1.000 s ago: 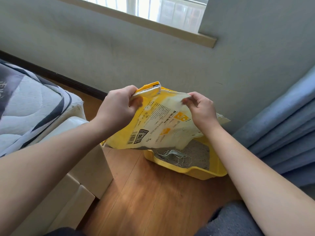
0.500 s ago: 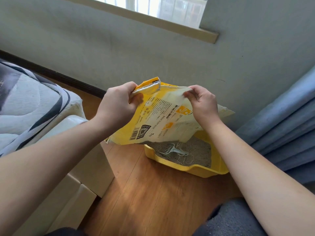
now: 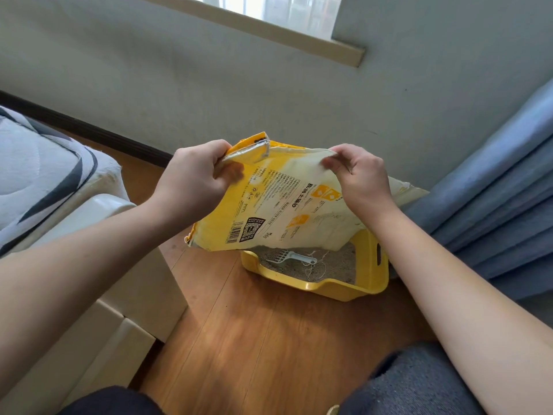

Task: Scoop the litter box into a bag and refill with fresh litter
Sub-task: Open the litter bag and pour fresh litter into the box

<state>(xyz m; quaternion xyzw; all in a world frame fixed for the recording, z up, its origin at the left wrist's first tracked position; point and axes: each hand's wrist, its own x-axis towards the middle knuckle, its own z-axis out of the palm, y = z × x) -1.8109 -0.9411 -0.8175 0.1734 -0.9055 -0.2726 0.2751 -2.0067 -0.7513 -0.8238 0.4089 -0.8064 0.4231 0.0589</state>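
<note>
Above the yellow plastic litter box, the left hand and right hand pinch the limp yellow-and-white litter bag by its upper edge; it looks light and floppy, best held at the corners.

Head view — forward, downward; hands near.

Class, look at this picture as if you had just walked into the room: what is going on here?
A person holds a yellow litter bag up over a yellow litter box on the wooden floor. The left hand grips one top corner and the right hand pinches the other. The box holds grey litter, with a pale scoop lying in it. No litter is visibly pouring.
</note>
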